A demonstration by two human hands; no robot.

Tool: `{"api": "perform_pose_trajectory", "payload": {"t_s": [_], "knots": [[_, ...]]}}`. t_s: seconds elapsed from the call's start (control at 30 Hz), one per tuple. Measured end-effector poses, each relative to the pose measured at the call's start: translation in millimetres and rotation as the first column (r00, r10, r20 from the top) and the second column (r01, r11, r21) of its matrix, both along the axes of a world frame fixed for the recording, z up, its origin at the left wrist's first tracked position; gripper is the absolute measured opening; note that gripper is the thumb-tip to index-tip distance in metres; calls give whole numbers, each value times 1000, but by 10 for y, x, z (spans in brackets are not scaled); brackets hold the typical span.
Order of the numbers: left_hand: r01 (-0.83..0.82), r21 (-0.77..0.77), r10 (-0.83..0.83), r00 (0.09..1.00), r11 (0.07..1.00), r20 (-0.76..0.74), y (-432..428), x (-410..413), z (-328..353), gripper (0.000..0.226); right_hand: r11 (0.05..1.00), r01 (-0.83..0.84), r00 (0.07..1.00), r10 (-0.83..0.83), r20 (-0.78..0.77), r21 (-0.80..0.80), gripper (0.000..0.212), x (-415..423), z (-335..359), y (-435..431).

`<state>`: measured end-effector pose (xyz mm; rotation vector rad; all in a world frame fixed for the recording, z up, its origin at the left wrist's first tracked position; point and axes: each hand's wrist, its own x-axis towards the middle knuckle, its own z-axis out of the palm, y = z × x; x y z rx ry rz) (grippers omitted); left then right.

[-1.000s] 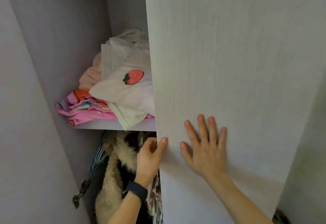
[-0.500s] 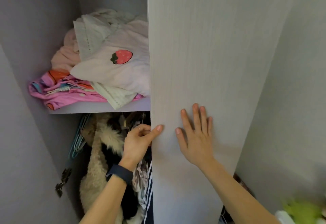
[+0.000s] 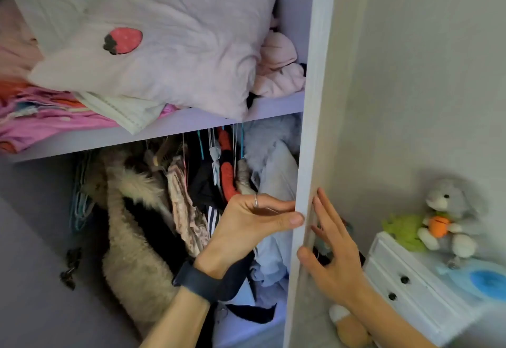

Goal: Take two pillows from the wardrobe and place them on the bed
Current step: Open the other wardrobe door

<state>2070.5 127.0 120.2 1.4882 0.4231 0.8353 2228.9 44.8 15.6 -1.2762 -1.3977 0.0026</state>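
Note:
A pale pillow with a red strawberry (image 3: 164,54) lies on the wardrobe's upper shelf (image 3: 191,126). Under it a second white pillow with stitched edges (image 3: 120,109) sticks out over the shelf's front. The wardrobe door (image 3: 310,101) stands edge-on to me, swung wide. My left hand (image 3: 246,224), with a ring and a dark wristband, grips the door's edge with thumb and fingers. My right hand (image 3: 331,254) lies flat on the door's outer face, fingers spread.
Pink folded clothes (image 3: 41,117) and a pink bundle (image 3: 279,71) share the shelf. Below hang a fur coat (image 3: 131,227) and several garments (image 3: 210,178). To the right stands a white drawer unit (image 3: 410,284) with a grey plush rabbit (image 3: 449,213) on top.
The door has swung further open to the right, from facing me to edge-on. The whole shelf and hanging clothes now show. Both hands stayed on the door.

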Motion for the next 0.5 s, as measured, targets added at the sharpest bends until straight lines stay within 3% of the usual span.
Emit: {"api": "perform_pose_trajectory", "payload": {"t_s": [0.1,0.17,0.3,0.4,0.5], "knots": [[99,80,-97,995,992,-27,-110,198,-2,25,996,86,992,-82,-92,37,60,84,-24,-344],[129,218,-108,988,967,-106,-150,369,-12,33,983,175,977,-167,-135,53,51,128,-24,-565],[178,509,-135,983,842,-122,-230,778,-105,40,921,390,908,-384,-170,2,44,291,-47,-934],[184,797,-52,981,576,-189,-301,1175,-267,62,849,529,820,-515,-250,-13,36,512,-44,-1170],[217,943,100,963,251,-249,-415,1584,-428,90,784,614,733,-610,-303,-93,33,810,47,-1331]]}}
